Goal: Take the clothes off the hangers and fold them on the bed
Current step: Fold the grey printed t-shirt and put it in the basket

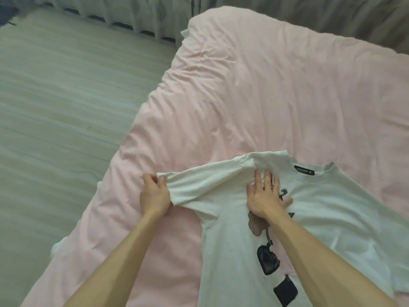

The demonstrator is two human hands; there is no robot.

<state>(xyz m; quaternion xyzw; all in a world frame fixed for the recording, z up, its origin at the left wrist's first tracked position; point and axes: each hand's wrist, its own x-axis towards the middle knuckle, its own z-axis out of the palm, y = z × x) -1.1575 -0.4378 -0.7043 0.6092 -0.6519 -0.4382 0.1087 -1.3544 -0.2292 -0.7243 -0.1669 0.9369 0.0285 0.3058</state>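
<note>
T-shirt (232, 251) soft, light, limp | left hand (155, 193) pinches sleeve cuff (174, 180) | right hand (265, 196) flat, fingers spread, pinning chest beside it | best grip: cuff, hem

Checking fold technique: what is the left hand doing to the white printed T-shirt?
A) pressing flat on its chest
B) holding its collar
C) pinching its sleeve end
C: the left hand pinches the sleeve end of the white printed T-shirt; the right hand lies flat on its chest.

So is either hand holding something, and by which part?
The left hand grips the T-shirt by its sleeve end; the right hand just presses flat on its chest.
</note>
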